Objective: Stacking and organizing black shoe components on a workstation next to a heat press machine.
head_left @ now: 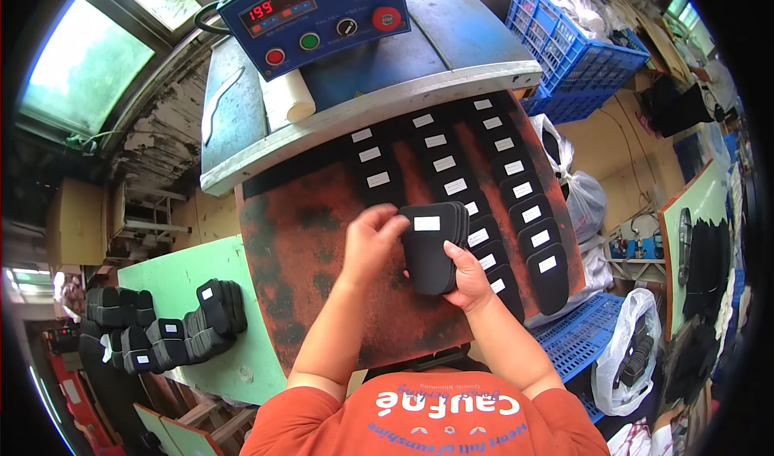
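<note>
My right hand (468,280) grips a small stack of black insoles (431,258) from its right side, thumb on the edge and fingers beneath. A white label shows on the top one. At the stack's upper left edge is my left hand (371,242), its fingers curled together; whether they pinch anything is hidden. Under both hands lies a reddish-brown board (302,295) with dark stains. Single insoles (548,279) with white labels lie on it in three overlapping columns, and the left column (377,183) is the shortest.
Beyond the board stands a blue machine bed (435,20) with a control box (318,29). A white roll (289,97) lies on it. Left, a green table (177,274) bears dark insole piles (214,319). Blue crates (556,45) and a plastic bag (633,351) flank the right side.
</note>
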Demonstrator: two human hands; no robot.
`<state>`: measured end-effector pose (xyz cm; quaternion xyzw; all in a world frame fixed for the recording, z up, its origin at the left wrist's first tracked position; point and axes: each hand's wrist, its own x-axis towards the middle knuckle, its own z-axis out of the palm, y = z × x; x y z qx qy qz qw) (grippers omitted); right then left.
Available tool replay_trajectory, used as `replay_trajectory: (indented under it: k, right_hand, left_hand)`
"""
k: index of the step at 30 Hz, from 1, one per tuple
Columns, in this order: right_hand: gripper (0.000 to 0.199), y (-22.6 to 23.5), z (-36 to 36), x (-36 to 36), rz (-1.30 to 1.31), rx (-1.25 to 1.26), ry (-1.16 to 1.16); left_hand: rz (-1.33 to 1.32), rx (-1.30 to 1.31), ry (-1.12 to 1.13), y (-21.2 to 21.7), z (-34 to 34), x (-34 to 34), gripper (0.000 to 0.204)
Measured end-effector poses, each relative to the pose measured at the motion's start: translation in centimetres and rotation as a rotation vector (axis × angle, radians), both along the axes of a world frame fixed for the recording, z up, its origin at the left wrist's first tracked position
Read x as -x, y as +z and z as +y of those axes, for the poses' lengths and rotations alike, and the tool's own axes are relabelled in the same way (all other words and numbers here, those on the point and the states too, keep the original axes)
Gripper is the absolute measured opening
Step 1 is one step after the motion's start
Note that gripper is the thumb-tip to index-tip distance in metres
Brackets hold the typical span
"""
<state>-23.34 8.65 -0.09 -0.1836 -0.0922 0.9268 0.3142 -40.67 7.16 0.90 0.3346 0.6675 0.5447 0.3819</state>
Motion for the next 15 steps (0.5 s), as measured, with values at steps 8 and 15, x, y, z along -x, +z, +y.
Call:
replay_trajectory:
  k: [8,15]
  right_hand:
    - [0.032,1.1,-0.2,-2.1,-0.082,-0.036,-0.032]
    - [0.035,1.4,-1.9,-2.7,-0.191,-0.104,-0.07]
  left_hand:
    - [-0.153,0.012,0.23,-2.0,-0.4,2.2,0.01]
    - [0.688,-0.114,0.28,-4.3,-1.0,2.4,0.024]
